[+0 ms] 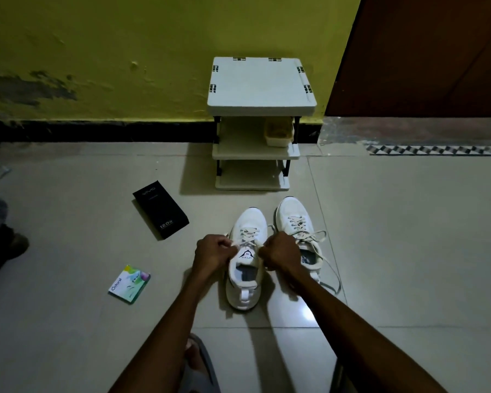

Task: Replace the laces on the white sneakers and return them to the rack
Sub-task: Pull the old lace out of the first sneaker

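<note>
Far, against the wall: white rack (261, 89). Near, on the floor: left sneaker (245, 290) between both fists, right sneaker (292, 211) just beside it, laced but untied. Left grip (213, 253) and right grip (281, 255) each curled tight round an end of the lace (248, 232). Seemingly tightening the lacing; next, probably knot, keeping even tension.

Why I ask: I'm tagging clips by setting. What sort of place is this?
Probably a home entryway: a rack stands against a worn yellow wall on a tiled floor, beside what looks like a brown door.
</note>
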`<action>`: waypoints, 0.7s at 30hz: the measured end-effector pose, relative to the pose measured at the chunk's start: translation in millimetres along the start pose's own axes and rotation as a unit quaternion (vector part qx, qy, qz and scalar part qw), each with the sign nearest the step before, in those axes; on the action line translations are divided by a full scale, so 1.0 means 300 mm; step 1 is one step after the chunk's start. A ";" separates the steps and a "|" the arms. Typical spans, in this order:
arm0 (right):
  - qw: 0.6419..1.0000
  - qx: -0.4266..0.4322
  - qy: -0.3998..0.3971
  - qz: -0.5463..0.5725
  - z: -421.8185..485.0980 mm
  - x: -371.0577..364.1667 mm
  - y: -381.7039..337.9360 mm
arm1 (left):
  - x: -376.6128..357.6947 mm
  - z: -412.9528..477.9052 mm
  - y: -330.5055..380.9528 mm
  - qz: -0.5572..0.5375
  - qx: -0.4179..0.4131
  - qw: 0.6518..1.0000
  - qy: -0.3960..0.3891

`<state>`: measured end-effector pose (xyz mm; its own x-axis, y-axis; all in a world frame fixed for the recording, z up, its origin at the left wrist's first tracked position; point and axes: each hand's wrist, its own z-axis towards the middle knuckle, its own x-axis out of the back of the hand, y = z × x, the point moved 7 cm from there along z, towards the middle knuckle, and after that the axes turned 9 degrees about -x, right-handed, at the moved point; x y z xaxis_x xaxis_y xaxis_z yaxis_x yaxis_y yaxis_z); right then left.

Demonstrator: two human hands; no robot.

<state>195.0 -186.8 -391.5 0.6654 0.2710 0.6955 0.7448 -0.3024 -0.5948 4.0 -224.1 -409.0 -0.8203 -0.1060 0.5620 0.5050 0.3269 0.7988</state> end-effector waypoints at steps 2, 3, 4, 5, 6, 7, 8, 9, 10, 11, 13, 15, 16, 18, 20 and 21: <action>0.992 0.071 0.051 -0.094 -0.018 0.026 -0.078 | -0.003 0.000 0.040 0.053 -0.040 0.998 -0.008; 0.982 0.121 0.073 -0.124 -0.022 0.027 -0.120 | -0.009 -0.002 0.052 0.066 -0.053 0.996 -0.022; 0.971 0.165 0.081 -0.156 -0.024 0.018 -0.155 | -0.015 -0.004 0.057 0.070 -0.056 0.995 -0.037; 0.956 0.198 0.077 -0.201 -0.027 0.001 -0.183 | -0.021 -0.006 0.057 0.066 -0.051 0.995 -0.050; 0.940 0.220 0.065 -0.252 -0.025 -0.024 -0.204 | -0.019 -0.004 0.053 0.056 -0.040 0.996 -0.061; 0.924 0.234 0.055 -0.298 -0.025 -0.047 -0.216 | -0.018 -0.003 0.047 0.044 -0.030 0.996 -0.073; 0.911 0.246 0.050 -0.328 -0.024 -0.063 -0.226 | -0.015 0.001 0.043 0.036 -0.021 0.996 -0.081; 0.899 0.259 0.050 -0.348 -0.022 -0.076 -0.235 | -0.015 0.005 0.040 0.033 -0.016 0.996 -0.086; 0.892 0.265 0.045 -0.363 -0.020 -0.084 -0.240 | -0.015 0.007 0.040 0.032 -0.014 0.995 -0.089; 0.884 0.275 0.039 -0.377 -0.021 -0.097 -0.244 | -0.013 0.008 0.035 0.036 -0.012 0.995 -0.089; 0.885 0.279 0.024 -0.372 -0.025 -0.106 -0.248 | -0.008 -0.001 0.039 0.048 -0.011 0.996 -0.079; 0.921 0.228 0.034 -0.315 -0.006 -0.065 -0.239 | -0.003 -0.002 0.041 0.058 -0.016 0.997 -0.058; 0.952 0.179 0.061 -0.242 0.020 -0.023 -0.218 | -0.003 -0.001 0.039 0.061 -0.015 0.997 -0.051; 0.990 0.045 0.126 -0.054 0.077 0.087 -0.126 | -0.008 0.002 0.037 0.069 -0.007 0.996 -0.052; 0.989 -0.053 0.136 0.023 0.103 0.122 -0.025 | -0.021 0.002 0.033 0.069 0.001 0.996 -0.063; 0.990 -0.060 0.129 0.012 0.106 0.116 -0.008 | -0.025 0.004 0.034 0.067 0.001 0.995 -0.067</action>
<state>218.1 -147.7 -378.6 0.6366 0.0255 0.7708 0.7079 -0.4159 -0.5709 14.9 -218.8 -405.2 -0.7733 0.0643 0.6307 0.6127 0.3314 0.7175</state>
